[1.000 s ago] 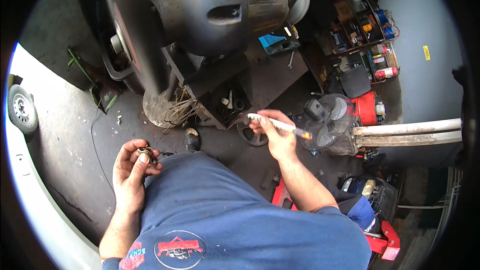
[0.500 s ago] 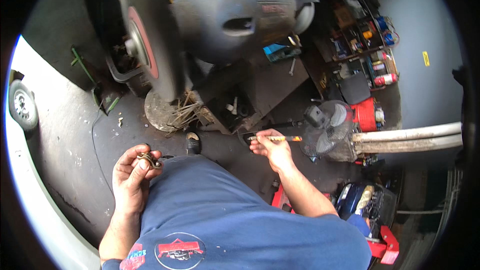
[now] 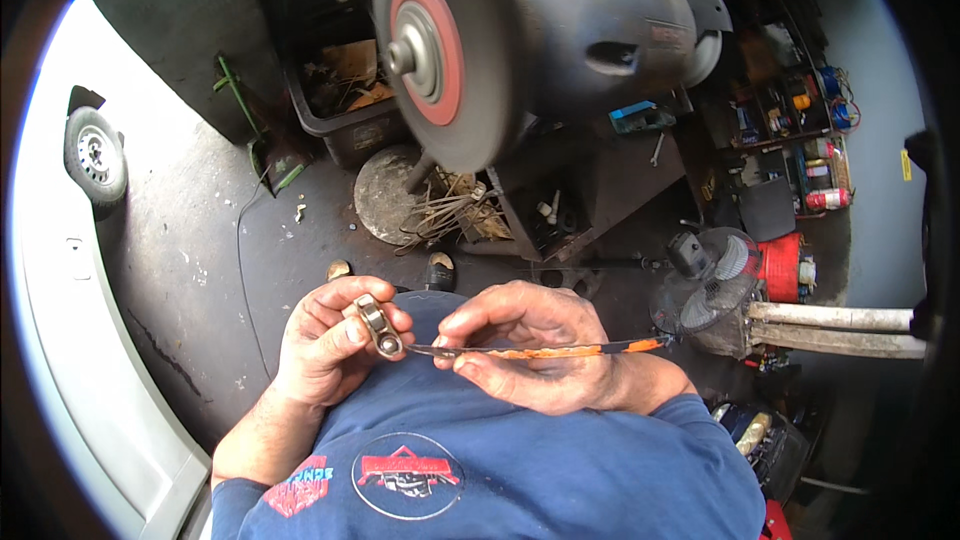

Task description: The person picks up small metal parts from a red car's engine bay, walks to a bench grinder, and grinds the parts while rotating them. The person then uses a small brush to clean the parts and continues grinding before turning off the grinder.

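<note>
Pinched shut on both sides: L hand has the part btwn thumb & fingertips, R hand has the tool btwn thumb & fingers. Both hands near each other in front of the shirt, blue w/ red print.

Car, pale, fills far L edge, w/ a silver-rimmed wheel near its top end. Grinder, grey, up top R of ctr; dark disc on its L end, red ring & silver hub, outer edge blurry. Bench, dark, below grinder, w/ blue item & spanner on it. Shelf, back R, packed w/ small stuff. Fan, round cage, R of ctr; two pale pipes just R of it, red item next to both. Bin, black, L of disc, scrap inside. Round slab on floor by bin, rods at its R side. Green bar L of bin. Shoe on floor beyond the hands.

Tool: thin, orange & dark, roughly level, narrow dark tip pointing L. Part: small, dull metal, longish, tilted, round end lowest, up in L fingertips. Tip is right at part's lower R side; can't tell if touching
</note>
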The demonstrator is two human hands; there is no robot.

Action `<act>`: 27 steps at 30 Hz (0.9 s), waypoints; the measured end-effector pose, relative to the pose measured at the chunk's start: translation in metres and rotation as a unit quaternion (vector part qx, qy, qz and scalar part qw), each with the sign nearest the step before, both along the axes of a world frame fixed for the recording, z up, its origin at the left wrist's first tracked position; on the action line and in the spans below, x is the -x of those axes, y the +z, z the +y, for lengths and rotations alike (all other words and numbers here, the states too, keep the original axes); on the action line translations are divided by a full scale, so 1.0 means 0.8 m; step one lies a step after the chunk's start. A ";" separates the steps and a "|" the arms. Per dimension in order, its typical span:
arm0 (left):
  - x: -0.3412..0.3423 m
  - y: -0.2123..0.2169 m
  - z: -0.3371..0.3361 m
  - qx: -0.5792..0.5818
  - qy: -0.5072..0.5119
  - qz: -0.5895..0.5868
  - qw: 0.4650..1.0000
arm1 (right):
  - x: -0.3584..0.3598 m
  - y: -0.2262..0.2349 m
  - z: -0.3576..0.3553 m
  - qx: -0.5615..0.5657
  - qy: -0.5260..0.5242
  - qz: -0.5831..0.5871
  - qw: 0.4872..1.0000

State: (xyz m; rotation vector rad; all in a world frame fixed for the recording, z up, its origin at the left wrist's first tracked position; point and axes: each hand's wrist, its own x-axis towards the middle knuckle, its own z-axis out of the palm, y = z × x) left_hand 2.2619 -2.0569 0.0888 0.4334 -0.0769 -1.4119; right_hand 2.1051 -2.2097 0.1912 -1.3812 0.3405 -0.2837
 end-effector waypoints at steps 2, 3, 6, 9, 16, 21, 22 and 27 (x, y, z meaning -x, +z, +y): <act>0.000 0.001 0.005 0.006 0.002 -0.013 1.000 | -0.009 0.000 -0.011 0.126 0.072 0.006 0.989; 0.000 0.001 0.007 0.010 0.005 -0.020 1.000 | -0.015 -0.003 -0.012 0.177 0.069 -0.010 0.982; -0.002 0.001 0.012 0.021 0.006 -0.024 0.999 | -0.022 0.000 -0.015 0.234 0.095 -0.004 0.967; -0.003 0.000 0.014 0.020 -0.002 -0.027 0.999 | -0.030 0.009 -0.012 0.242 0.110 0.037 0.963; -0.004 0.001 0.015 0.005 -0.008 0.003 1.000 | -0.049 0.014 -0.015 0.243 0.163 0.009 0.956; -0.007 0.003 0.016 0.030 -0.020 0.075 0.997 | -0.053 0.011 -0.016 0.254 0.155 -0.037 0.954; -0.007 0.003 0.016 0.042 -0.021 0.093 0.995 | -0.053 0.011 -0.016 0.245 0.146 -0.049 0.957; -0.006 0.005 0.016 0.014 -0.034 0.097 0.995 | -0.047 0.011 -0.015 0.241 0.128 -0.007 0.962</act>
